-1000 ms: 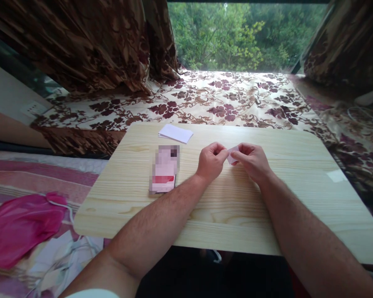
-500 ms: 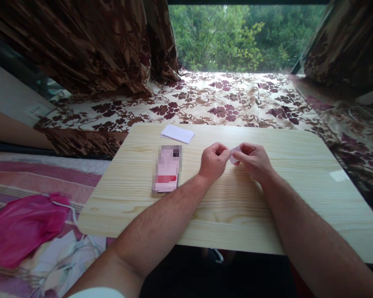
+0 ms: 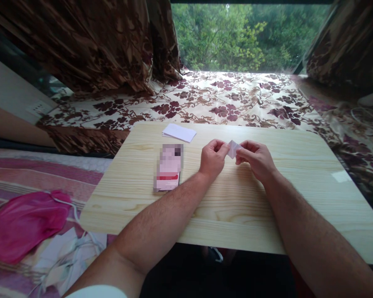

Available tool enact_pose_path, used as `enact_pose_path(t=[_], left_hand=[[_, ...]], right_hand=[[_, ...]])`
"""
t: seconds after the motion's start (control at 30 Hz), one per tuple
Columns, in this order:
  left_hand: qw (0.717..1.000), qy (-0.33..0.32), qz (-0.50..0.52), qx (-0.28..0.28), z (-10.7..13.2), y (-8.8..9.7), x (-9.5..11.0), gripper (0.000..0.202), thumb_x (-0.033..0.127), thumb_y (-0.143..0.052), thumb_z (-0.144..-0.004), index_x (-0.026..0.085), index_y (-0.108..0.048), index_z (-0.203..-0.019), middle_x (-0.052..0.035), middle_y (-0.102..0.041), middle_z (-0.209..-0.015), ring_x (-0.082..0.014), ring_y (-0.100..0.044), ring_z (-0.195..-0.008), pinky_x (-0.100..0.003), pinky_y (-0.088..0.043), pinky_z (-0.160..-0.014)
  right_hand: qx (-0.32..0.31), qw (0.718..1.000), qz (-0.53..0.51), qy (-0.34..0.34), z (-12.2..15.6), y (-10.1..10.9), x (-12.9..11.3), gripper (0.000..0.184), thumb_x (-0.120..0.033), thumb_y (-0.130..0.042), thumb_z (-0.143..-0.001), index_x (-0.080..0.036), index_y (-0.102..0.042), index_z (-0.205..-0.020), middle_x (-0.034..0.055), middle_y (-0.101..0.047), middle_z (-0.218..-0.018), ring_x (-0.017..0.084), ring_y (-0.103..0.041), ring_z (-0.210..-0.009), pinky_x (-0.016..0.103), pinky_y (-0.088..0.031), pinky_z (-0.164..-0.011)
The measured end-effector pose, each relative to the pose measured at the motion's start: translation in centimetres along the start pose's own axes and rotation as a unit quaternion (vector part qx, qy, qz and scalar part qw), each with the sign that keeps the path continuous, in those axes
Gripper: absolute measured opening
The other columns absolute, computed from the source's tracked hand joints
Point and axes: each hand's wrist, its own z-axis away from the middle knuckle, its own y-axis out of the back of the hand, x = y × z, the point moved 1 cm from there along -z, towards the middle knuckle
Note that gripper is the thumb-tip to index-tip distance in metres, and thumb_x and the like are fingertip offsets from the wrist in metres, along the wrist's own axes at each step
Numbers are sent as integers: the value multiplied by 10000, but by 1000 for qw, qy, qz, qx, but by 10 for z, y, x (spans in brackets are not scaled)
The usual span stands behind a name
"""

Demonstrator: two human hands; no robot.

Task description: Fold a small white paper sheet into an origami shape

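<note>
A small folded piece of pale paper (image 3: 233, 148) is pinched between both hands just above the light wooden table (image 3: 236, 207). My left hand (image 3: 211, 159) grips its left edge with thumb and curled fingers. My right hand (image 3: 257, 159) pinches its right edge. Left of my left hand a phone (image 3: 169, 167) lies flat on the table. A small stack of white paper sheets (image 3: 179, 132) rests near the table's far edge.
A floral cloth (image 3: 224, 99) covers the ledge behind the table, with brown patterned curtains (image 3: 90, 45) at both sides of a window. A pink pouch (image 3: 23, 223) and white cords (image 3: 71, 252) lie on the striped bedding at the left.
The folded paper has turned up between my fingers and shows more of its face. Both hands have shifted slightly apart and a little away from me.
</note>
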Motion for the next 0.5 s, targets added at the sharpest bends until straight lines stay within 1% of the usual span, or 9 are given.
enact_pose_path(t=[0.07,0.13,0.2,0.3,0.4,0.5], left_hand=[[1000,6,11,7,0,0,-1,233,385,-674,-784,182,-579,-719,51,-501,-582,-81,-405,-526,-220,-337,-517],[1000,8,3,-3,1,0,0,230,380,-670,-786,183,-578,-710,53,-485,-573,-81,-392,-521,-222,-323,-510],[999,4,-17,-28,3,0,4,220,353,-663,-784,181,-572,-683,54,-466,-560,-81,-383,-519,-224,-312,-506],[996,-9,-48,-70,7,-2,9,186,271,-656,-755,174,-552,-635,53,-456,-559,-81,-378,-528,-227,-299,-506],[995,-5,-58,-83,8,-2,11,221,248,-653,-743,176,-507,-593,62,-417,-528,-77,-340,-505,-233,-274,-494],[995,-2,-65,-80,6,-1,9,256,263,-665,-749,178,-500,-572,61,-427,-501,-74,-340,-479,-234,-271,-483]], right_hand=[[19,1000,-16,2,-1,1,0,168,-290,-763,-715,-163,-653,-717,2,-645,-596,116,-571,-494,245,-467,-501],[43,999,-19,11,-1,1,0,154,-271,-762,-708,-168,-648,-700,-5,-632,-568,111,-555,-474,242,-456,-487],[69,997,-13,24,-3,2,0,145,-265,-756,-709,-173,-646,-687,-18,-604,-526,103,-528,-448,234,-428,-462],[97,994,-1,43,-4,3,0,137,-260,-744,-706,-176,-642,-669,-36,-559,-496,90,-483,-420,225,-368,-418],[92,994,9,49,-4,2,-1,141,-278,-737,-711,-175,-648,-677,-36,-557,-520,88,-470,-429,228,-355,-410],[82,995,1,61,-4,0,-2,164,-324,-734,-734,-172,-673,-734,-23,-591,-577,88,-477,-445,235,-364,-419]])
